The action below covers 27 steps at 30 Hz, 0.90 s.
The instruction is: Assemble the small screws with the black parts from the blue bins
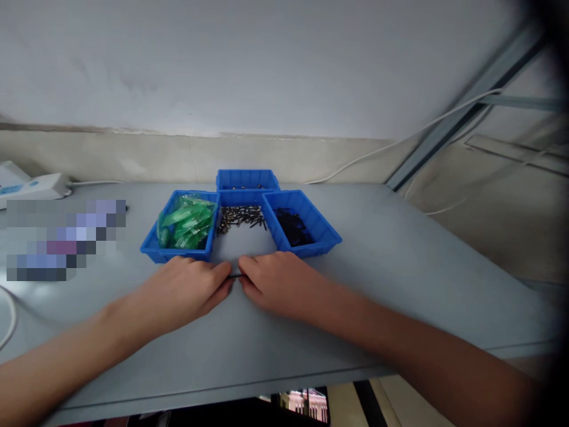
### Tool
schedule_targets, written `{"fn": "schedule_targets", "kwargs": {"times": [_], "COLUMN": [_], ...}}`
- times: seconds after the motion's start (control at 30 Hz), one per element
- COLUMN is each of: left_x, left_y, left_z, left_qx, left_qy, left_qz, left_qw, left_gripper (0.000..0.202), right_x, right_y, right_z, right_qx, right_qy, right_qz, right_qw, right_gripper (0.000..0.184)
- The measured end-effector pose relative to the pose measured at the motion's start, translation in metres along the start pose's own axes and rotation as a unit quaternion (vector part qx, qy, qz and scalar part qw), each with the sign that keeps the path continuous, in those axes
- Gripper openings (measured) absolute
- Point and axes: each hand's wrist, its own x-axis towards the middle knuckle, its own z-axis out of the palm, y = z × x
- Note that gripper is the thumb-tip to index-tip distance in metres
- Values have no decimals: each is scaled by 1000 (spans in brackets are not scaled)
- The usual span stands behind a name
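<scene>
My left hand (195, 284) and my right hand (278, 281) meet just in front of the blue bins, above the grey table. Both are closed in a pinch on one thin dark rod-like piece (235, 276), which spans the small gap between them. Its ends are hidden in my fingers, so its kind does not show. Beyond my hands lies a loose pile of small metal screw-like pieces (242, 216). The left blue bin (153, 252) holds green plastic packets (191, 219). In the right blue bin (322, 231) are small black pieces (293, 228).
A third blue bin (246, 178) with a few small pieces stands behind the pile, near the wall. At far left are a white power strip (44, 188), a pixelated object (66, 243) and a white cable (11, 317). A metal frame post (457, 112) rises at right.
</scene>
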Motion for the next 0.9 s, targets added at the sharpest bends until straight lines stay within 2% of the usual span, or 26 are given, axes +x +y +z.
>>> {"fn": "schedule_targets", "kwargs": {"times": [0.37,0.67,0.9], "left_x": [0,0,0], "left_y": [-4,-3,-1], "left_z": [4,4,0], "left_qx": [-2,0,17], "left_qy": [13,28,-3], "left_qz": [7,19,-7], "left_qw": [1000,999,1000], "left_gripper": [22,24,23], "right_x": [0,0,0], "right_y": [0,0,2], "right_z": [-3,-2,2], "right_qx": [37,44,6], "right_qy": [31,46,43], "right_qz": [-43,-52,-40], "right_qw": [998,997,998], "right_gripper": [12,13,10]}}
